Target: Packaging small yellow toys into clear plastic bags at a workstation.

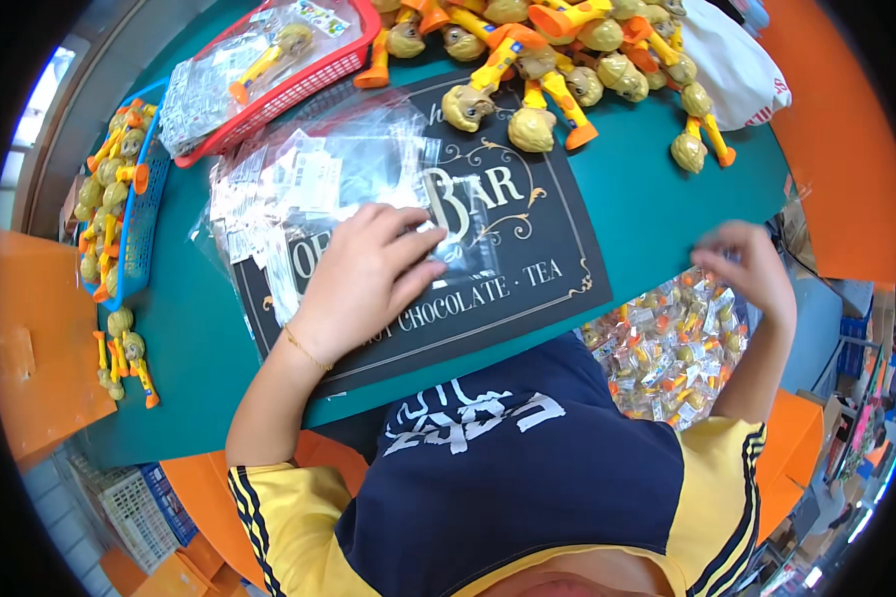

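Observation:
My left hand (373, 264) lies with fingers spread over a loose pile of clear plastic bags (304, 179), some with white labels. The bags rest on a dark printed mat (558, 234). Off to the right, my right hand (752, 267) hangs at the table edge, slightly blurred, its fingers apart and nothing visible in them. Just below it are many bagged doll figures (667, 343). At the far side, loose doll figures (538, 75) with blond heads and yellow-and-orange bodies lie in a heap.
A red basket (279, 104) at the far left holds bags and a doll figure. Beside it stands a blue basket (141, 234) of doll figures, with several more (124, 353) in front. A white sack (732, 65) lies at the back right of the green table (184, 368).

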Action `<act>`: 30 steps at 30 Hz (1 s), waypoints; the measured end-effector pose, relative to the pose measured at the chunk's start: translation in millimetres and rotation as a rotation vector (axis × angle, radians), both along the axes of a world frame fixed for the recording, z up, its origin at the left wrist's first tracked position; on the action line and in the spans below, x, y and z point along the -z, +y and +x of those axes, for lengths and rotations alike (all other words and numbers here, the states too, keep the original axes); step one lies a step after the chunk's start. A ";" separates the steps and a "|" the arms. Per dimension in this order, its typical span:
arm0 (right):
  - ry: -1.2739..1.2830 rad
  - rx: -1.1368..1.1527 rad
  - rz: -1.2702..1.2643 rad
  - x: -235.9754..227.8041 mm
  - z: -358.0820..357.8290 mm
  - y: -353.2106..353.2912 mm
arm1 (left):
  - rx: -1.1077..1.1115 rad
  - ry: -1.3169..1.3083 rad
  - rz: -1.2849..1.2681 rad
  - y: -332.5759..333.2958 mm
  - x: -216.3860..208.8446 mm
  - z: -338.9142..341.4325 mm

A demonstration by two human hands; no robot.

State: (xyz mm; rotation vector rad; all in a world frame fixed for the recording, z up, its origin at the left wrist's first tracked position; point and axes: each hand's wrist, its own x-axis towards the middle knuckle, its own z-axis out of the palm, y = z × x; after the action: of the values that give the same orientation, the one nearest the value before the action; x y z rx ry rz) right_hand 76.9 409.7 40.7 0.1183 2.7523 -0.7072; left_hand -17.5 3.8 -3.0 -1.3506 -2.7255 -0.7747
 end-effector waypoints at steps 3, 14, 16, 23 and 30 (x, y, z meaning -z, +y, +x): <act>0.300 0.038 -0.201 9.2 -42.5 -37.6 | 0.040 -0.103 0.000 5.4 1.2 10.7; 0.312 0.052 -0.191 47.3 -112.4 -102.7 | -0.154 -0.190 0.085 12.6 15.8 12.9; 0.317 0.183 -0.735 46.8 -90.3 -112.5 | -0.166 -0.192 0.119 10.2 19.5 12.2; -0.155 0.293 -1.657 61.2 -41.9 -193.6 | -0.115 -0.162 0.235 15.9 26.9 12.5; -0.129 0.407 -1.533 64.5 -41.1 -190.3 | -0.118 -0.188 0.213 15.2 24.2 13.6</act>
State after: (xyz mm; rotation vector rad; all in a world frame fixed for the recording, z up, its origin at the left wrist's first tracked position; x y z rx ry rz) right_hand 35.8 219.4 -23.9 0.3347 1.3977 -2.4680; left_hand -3.9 19.1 -27.2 -1.1168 -2.7281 -1.1973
